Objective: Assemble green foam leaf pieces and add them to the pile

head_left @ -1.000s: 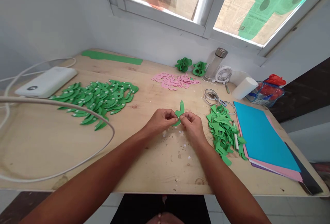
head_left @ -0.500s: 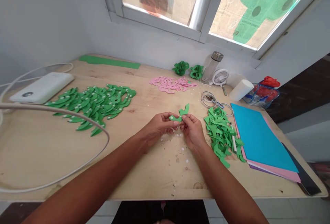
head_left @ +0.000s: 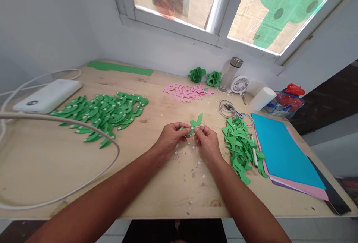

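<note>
Between my hands, over the middle of the table, is a green paper cutout [head_left: 197, 121] with a pointed arm sticking up to the right and a small white patch near its centre. My left hand [head_left: 173, 135] pinches its left end, which the fingers partly cover. The thumb and fingertips of my right hand [head_left: 207, 138] are closed on the cutout close to the white patch. Small white paper bits [head_left: 199, 162] lie scattered on the wood below. Right of my right hand is a heap of loose green paper pieces [head_left: 237, 142].
Many overlapping green cutouts with white patches [head_left: 103, 112] spread at left, beside a white power bank [head_left: 47, 95]. Pink cutouts [head_left: 184, 93], two green paper balls [head_left: 197, 74], a bottle [head_left: 231, 75] and a small fan [head_left: 239, 84] stand behind. Coloured sheets [head_left: 285, 150] lie right. A cable [head_left: 103, 127] loops at left.
The green cutout was tilted up with its left end exposed; now it is turned and lower, that end mostly under my left fingers. Both hands keep hold; the view has shifted slightly.
</note>
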Demonstrator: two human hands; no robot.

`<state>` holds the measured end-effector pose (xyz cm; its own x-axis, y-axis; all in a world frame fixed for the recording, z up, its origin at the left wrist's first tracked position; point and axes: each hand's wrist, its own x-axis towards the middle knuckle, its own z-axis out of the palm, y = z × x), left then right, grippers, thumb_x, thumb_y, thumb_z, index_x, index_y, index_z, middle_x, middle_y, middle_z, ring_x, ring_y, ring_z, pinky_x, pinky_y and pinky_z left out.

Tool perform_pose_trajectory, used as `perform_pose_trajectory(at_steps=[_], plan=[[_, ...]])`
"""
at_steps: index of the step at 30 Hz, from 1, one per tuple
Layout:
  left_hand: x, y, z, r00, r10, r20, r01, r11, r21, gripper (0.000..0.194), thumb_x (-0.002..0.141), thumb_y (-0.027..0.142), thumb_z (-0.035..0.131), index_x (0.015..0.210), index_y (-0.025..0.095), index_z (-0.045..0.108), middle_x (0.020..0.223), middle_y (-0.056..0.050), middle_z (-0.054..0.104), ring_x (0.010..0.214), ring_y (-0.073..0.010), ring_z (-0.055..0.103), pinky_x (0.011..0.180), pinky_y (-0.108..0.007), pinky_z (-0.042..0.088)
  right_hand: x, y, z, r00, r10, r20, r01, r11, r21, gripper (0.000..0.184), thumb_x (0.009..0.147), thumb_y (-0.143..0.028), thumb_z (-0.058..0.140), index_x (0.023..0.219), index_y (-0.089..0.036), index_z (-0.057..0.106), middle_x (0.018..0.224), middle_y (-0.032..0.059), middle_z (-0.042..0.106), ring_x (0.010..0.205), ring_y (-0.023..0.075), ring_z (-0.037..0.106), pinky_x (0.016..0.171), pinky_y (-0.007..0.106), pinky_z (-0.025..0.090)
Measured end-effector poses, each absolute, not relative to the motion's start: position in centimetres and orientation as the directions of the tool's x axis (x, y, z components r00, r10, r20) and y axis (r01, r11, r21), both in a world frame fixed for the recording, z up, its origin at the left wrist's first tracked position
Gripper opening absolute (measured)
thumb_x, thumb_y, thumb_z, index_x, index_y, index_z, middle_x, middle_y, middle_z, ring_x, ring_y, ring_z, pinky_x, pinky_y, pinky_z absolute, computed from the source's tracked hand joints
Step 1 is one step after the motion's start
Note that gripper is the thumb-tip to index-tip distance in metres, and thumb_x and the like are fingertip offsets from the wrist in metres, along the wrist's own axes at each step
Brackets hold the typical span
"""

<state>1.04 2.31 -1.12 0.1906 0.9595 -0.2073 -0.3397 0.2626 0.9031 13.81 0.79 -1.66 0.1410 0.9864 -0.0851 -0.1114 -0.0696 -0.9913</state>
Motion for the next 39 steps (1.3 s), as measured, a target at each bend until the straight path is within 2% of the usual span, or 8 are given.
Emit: perform_pose_trajectory(at_steps=[2,4,7,11,16,29,33,39], plan=[[1.0,2.4,-1.0,0.160,0.964,-0.212,-0.312,0.253,0.916,0.019,0.054,0.025,0.075,0.065,0.013,0.066,0.063,-0.002,0.060,0.056,-0.0108,0.052,0.051,-0.022,0.038,14.0,0.6,-1.4,0.230,0.973,0.034,0.085,0.015,-0.996,0.023,0.074,-0.033,0.058,0.060,-0.016,0.053,0.051,-0.0050,0.048,0.045,0.0075,0.038,0.045,0.021,0.029],[0.9,2.5,-1.0,0.144,0.968,-0.204,-0.278,0.237,0.931,0.019,0.054,0.026,0.074,0.064,0.013,0.066,0.061,-0.001,0.060,0.055,-0.0109,0.052,0.051,-0.023,0.038,14.2,0.3,-1.1,0.257,0.936,0.239,0.312,0.153,-0.937,0.018,0.076,-0.029,0.056,0.065,-0.016,0.056,0.055,-0.0038,0.050,0.049,0.0093,0.042,0.049,0.022,0.034],[0.8,2.6,-0.9,0.151,0.970,-0.189,-0.243,0.221,0.944,0.019,0.054,0.027,0.073,0.064,0.013,0.066,0.062,-0.002,0.060,0.055,-0.0110,0.051,0.051,-0.023,0.038,14.3,0.0,-0.7,0.080,0.865,0.496,0.595,0.358,-0.720,0.011,0.080,-0.022,0.052,0.076,-0.017,0.060,0.069,0.0011,0.059,0.062,0.0132,0.051,0.059,0.025,0.040],[0.7,2.6,-0.9,0.184,0.968,-0.170,-0.233,0.211,0.949,0.017,0.056,0.027,0.071,0.064,0.012,0.066,0.063,-0.003,0.060,0.057,-0.0113,0.051,0.051,-0.023,0.039,14.2,0.0,-0.8,-0.119,0.789,0.603,0.771,0.456,-0.445,0.013,0.082,-0.017,0.049,0.084,-0.018,0.062,0.080,0.0061,0.063,0.080,0.0186,0.055,0.071,0.029,0.042],[0.7,2.5,-0.8,0.183,0.972,-0.149,-0.205,0.186,0.961,0.015,0.057,0.026,0.070,0.064,0.013,0.066,0.064,-0.002,0.060,0.057,-0.0112,0.051,0.052,-0.023,0.039,14.4,0.2,-1.1,-0.166,0.759,0.630,0.817,0.464,-0.343,0.015,0.086,-0.019,0.047,0.083,-0.018,0.062,0.078,0.0066,0.065,0.079,0.0190,0.057,0.071,0.030,0.043],[0.8,2.1,-0.1,0.116,0.991,-0.073,-0.006,0.074,0.997,0.015,0.058,0.027,0.068,0.066,0.013,0.068,0.053,0.001,0.057,0.051,-0.0100,0.048,0.051,-0.022,0.037,14.5,0.3,-1.2,-0.208,0.722,0.660,0.845,0.472,-0.250,0.020,0.087,-0.019,0.048,0.075,-0.017,0.064,0.069,0.0058,0.066,0.071,0.0170,0.059,0.068,0.027,0.040],[0.8,2.0,-0.1,0.109,0.992,-0.058,0.011,0.057,0.998,0.017,0.058,0.028,0.068,0.066,0.013,0.068,0.053,0.001,0.057,0.051,-0.0104,0.049,0.050,-0.021,0.036,14.4,0.2,-1.2,-0.201,0.732,0.651,0.852,0.458,-0.252,0.020,0.087,-0.018,0.048,0.075,-0.017,0.064,0.069,0.0057,0.066,0.070,0.0170,0.058,0.067,0.028,0.040],[0.9,2.0,-0.1,0.112,0.992,-0.057,0.020,0.055,0.998,0.017,0.057,0.029,0.068,0.065,0.014,0.068,0.052,0.002,0.055,0.050,-0.0107,0.048,0.050,-0.022,0.035,14.4,0.2,-1.2,-0.156,0.765,0.625,0.827,0.447,-0.340,0.018,0.085,-0.017,0.047,0.077,-0.017,0.063,0.070,0.0057,0.066,0.072,0.0173,0.059,0.069,0.028,0.041]])
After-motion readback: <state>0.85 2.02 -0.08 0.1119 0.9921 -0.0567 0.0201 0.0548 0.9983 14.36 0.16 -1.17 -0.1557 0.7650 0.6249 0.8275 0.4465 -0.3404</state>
